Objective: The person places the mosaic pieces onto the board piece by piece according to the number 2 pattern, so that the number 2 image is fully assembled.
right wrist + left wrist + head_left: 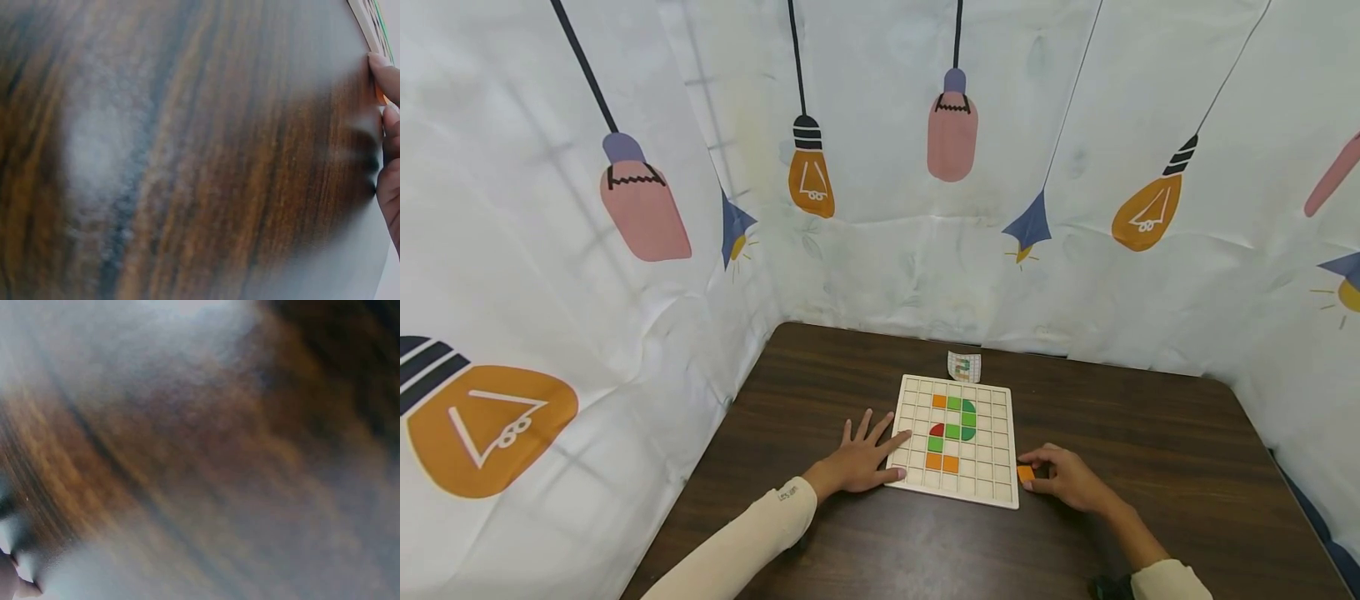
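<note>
A white square grid board (992,467) lies on the dark wooden table. Several green tiles (952,432), a red rounded tile (936,430) and several orange square tiles (951,464) sit in its cells. My left hand (861,462) rests at the board's left side with fingers spread, the fingertips over its edge. Just off the board's right edge, my right hand (1067,477) pinches an orange square tile (1026,473) between thumb and fingers. In the right wrist view, the right hand's fingers (389,78) show at the right edge with a sliver of orange between them.
A small printed card (964,367) with a coloured grid pattern lies behind the board. The brown table (835,358) ends at a white curtain (865,275) printed with lamps, at the back and left. The left wrist view shows mostly blurred tabletop (187,456).
</note>
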Motion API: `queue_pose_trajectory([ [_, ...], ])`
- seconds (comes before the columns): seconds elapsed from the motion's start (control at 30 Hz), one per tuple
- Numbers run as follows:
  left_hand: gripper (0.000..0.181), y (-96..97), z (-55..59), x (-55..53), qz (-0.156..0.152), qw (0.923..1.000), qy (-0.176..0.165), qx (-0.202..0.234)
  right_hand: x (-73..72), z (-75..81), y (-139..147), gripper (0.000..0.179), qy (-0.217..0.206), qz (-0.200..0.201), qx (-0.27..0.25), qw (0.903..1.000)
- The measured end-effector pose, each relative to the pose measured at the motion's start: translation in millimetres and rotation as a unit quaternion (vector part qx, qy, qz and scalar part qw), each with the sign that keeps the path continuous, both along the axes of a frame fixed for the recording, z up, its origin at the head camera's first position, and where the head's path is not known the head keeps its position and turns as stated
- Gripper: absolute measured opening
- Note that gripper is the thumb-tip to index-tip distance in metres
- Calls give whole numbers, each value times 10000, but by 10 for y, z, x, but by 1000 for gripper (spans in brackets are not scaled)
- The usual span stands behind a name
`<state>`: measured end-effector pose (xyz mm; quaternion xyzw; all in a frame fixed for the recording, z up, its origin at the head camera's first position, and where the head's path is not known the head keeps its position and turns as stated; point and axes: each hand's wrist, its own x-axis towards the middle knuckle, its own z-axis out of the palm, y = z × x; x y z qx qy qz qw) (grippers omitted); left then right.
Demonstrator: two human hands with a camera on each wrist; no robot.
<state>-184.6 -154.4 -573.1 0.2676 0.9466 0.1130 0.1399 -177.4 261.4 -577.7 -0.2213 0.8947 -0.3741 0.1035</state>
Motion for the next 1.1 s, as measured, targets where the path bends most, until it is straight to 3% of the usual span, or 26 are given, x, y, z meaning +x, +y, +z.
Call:
queue_pose_trajectory([
  [0.23, 74, -4, 8, 0, -43, 10000, -7, 32, 25, -16, -23, 28, 232, -80, -75, 9997],
  [0.63, 74, -14, 8, 7, -69, 9999, -77, 49, 36, -7, -32, 24, 56, -216, 104, 9997],
  [1.1, 75, -11, 2, -1, -40, 10000, -84, 23, 55, -20, -43, 22, 132, -403, 87, 9991],
])
